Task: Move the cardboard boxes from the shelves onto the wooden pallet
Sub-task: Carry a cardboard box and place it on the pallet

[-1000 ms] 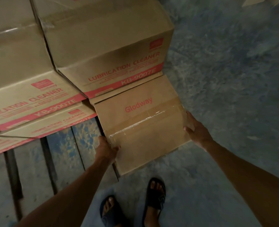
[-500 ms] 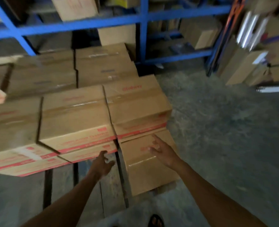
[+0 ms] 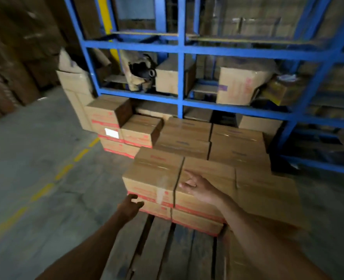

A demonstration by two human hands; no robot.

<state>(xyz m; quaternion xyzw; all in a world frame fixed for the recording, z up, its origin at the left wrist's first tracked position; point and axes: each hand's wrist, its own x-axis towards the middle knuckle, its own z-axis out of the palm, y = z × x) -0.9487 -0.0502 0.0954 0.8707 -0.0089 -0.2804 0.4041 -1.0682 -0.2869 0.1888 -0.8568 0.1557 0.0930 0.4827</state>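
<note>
Several brown cardboard boxes with red print are stacked on the wooden pallet [image 3: 163, 249], whose bare slats show in front of me. The nearest stack [image 3: 155, 178] stands at the pallet's near left, more boxes [image 3: 235, 146] behind it. My left hand [image 3: 129, 207] hovers with loosely curled fingers beside the nearest stack's lower left corner, holding nothing. My right hand [image 3: 197, 187] hangs in front of the stack's front face, fingers relaxed and empty. Blue shelves [image 3: 180, 77] behind hold a few more boxes [image 3: 237, 85].
A second pile of boxes [image 3: 114, 122] stands on the floor left of the pallet by the shelf post. Grey concrete floor [image 3: 35, 168] with a dashed yellow line lies to the left. Dark stacked goods fill the far left.
My hands have let go of the box they set down at the pallet's edge. My view has swung up from the floor to the stacks and shelves, and both hands now hang free.
</note>
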